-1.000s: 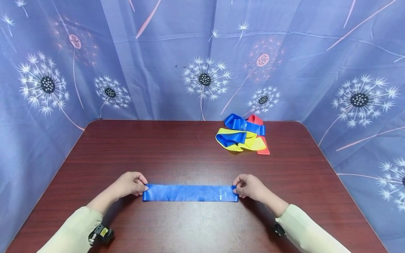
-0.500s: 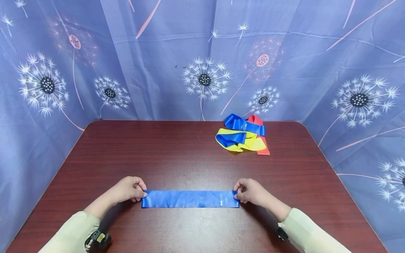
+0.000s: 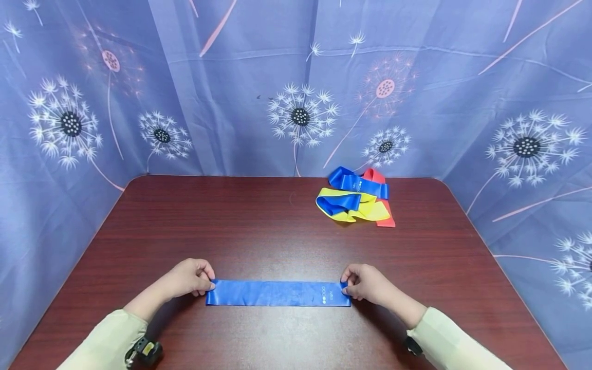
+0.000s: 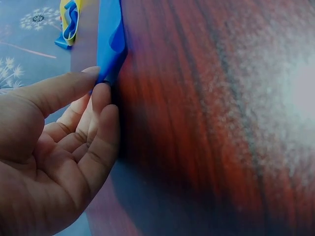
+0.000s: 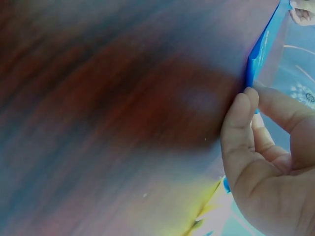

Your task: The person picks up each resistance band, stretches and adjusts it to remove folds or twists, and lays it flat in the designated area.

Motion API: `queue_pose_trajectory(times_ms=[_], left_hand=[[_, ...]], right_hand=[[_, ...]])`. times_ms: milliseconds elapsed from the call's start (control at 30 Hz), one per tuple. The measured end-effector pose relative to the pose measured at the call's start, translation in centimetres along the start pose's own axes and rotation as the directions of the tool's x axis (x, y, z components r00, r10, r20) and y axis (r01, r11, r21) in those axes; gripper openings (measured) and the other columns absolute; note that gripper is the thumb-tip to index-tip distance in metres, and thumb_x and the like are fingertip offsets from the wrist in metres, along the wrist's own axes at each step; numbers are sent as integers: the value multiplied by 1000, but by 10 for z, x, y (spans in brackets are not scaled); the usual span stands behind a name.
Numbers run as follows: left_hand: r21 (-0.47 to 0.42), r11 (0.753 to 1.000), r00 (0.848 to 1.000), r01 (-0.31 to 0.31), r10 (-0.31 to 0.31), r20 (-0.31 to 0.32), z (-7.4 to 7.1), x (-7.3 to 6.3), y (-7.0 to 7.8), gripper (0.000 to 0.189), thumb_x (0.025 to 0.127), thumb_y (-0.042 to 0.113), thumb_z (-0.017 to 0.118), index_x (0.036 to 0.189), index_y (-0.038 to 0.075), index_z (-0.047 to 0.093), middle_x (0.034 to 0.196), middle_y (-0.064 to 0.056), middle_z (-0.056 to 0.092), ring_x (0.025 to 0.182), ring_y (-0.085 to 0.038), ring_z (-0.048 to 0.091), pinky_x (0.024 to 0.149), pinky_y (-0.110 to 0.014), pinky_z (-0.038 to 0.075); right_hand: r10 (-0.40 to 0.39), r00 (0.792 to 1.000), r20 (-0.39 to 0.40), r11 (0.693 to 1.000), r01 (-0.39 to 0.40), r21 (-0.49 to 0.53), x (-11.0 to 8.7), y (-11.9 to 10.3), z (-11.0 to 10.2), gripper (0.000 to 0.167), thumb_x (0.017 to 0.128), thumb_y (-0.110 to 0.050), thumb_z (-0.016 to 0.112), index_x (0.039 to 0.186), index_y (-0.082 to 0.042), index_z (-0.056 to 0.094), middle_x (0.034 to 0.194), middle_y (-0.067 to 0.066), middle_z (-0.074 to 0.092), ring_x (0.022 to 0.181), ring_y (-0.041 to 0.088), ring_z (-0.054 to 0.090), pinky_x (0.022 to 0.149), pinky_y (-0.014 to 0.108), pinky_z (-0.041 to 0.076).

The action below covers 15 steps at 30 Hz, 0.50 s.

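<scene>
A flat blue resistance band point(image 3: 273, 293) is stretched out lengthwise near the front middle of the table, with white printing by its right end. My left hand point(image 3: 189, 278) pinches the upper corner of its left end between thumb and fingers. At the other end, my right hand point(image 3: 367, 282) pinches the upper right corner. In the left wrist view, the blue band point(image 4: 110, 42) runs away from the thumb and fingertip, its edge slightly folded open. The right wrist view has the band point(image 5: 266, 42) held at its corner by thumb and finger.
Toward the back right of the dark red wood table point(image 3: 194, 221) lies a loose pile of bands: a yellow band point(image 3: 372, 210), a red band point(image 3: 385, 218) and blue ones point(image 3: 349, 181). A blue dandelion-print curtain point(image 3: 240, 103) surrounds the table's back and sides.
Both hands have moved a little toward the front edge, bringing the blue band with them, mostly in the first half second. The pile at the back has not moved.
</scene>
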<state>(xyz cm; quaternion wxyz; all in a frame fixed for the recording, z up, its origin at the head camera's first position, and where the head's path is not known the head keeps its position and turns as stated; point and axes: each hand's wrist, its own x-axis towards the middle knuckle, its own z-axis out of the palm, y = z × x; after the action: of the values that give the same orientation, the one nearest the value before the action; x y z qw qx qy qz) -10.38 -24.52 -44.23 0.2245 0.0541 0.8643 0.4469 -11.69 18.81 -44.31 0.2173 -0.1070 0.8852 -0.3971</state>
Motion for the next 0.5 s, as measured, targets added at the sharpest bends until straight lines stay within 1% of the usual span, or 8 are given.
queue_pose_trajectory(times_ms=[100,233,367,500], left_hand=[[17,1000,1000,0,0,-5,1,1,1,13,83,-1,73,88,-3,61,65,1,61,60,-14,58,54,-29,52],[49,999,1000,4,-3,-22,3,2,2,14,82,-1,74,87,-1,61,62,1,58,58,-13,56,53,-29,52],[87,996,999,1,3,-41,4,2,3,15,81,0,76,85,1,61,61,1,58,55,-12,55,52,-30,51],[127,992,998,-3,11,-63,6,3,3,17,80,1,78,83,2,61,61,2,58,52,-12,55,51,-30,51]], right_hand=[[10,1000,-11,1000,-10,-24,0,0,1,15,83,4,76,89,-2,64,70,0,55,55,10,51,50,24,46],[-1,1000,-19,998,0,-55,-1,0,1,16,83,2,78,88,-3,64,69,0,54,54,11,51,50,24,46],[-18,1000,-18,998,17,-65,-1,-1,0,17,83,1,79,89,-3,64,68,0,53,54,11,50,50,24,46],[-12,1000,-18,998,11,-70,0,0,0,17,82,2,79,88,-3,64,67,-1,52,53,10,50,49,23,45]])
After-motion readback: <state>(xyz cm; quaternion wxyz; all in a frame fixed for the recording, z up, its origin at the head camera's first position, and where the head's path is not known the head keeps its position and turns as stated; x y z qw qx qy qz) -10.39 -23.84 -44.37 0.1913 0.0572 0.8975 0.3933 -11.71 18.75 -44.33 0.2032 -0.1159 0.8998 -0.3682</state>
